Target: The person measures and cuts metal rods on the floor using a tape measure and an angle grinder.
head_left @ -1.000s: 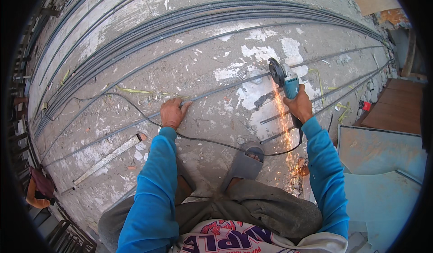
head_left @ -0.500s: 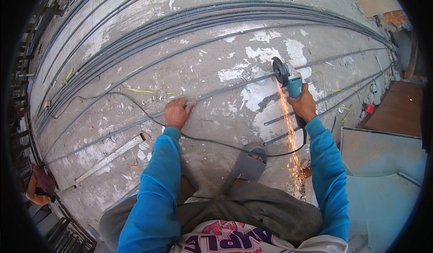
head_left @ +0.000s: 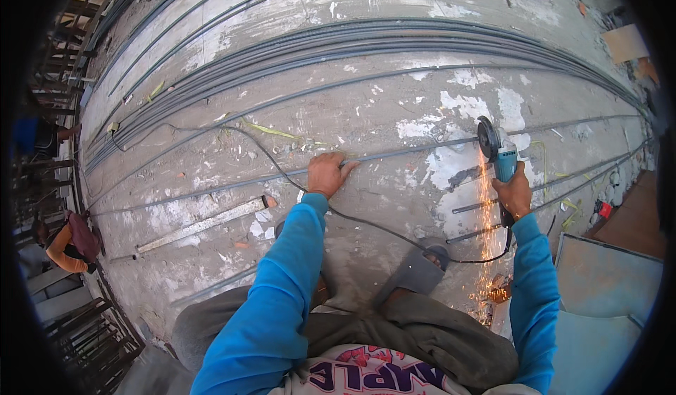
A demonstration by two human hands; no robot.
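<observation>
My right hand (head_left: 514,192) grips a teal angle grinder (head_left: 505,161) by its body. The grinder's black disc and guard (head_left: 487,140) meet a long steel rebar (head_left: 415,151) lying on the concrete. A stream of orange sparks (head_left: 485,212) shoots from the disc down toward the floor near my right foot. Farther left along the same rebar, my left hand (head_left: 326,174) holds it down, fingers curled over it and thumb to the right. The grinder's dark cord (head_left: 380,232) runs below my left wrist and away to the left.
A bundle of rebars (head_left: 394,34) lies across the floor beyond. Short bar ends (head_left: 468,207) lie near the sparks. A whitish bar (head_left: 204,224) rests at left, and my sandalled foot (head_left: 415,272) is close. Panels (head_left: 609,268) lean at right. Another person (head_left: 67,243) is at far left.
The whole view has shifted, so the scene sits farther right and lower. Sparks keep flying from the disc. Both hands keep their holds, and more of the far left has come into view.
</observation>
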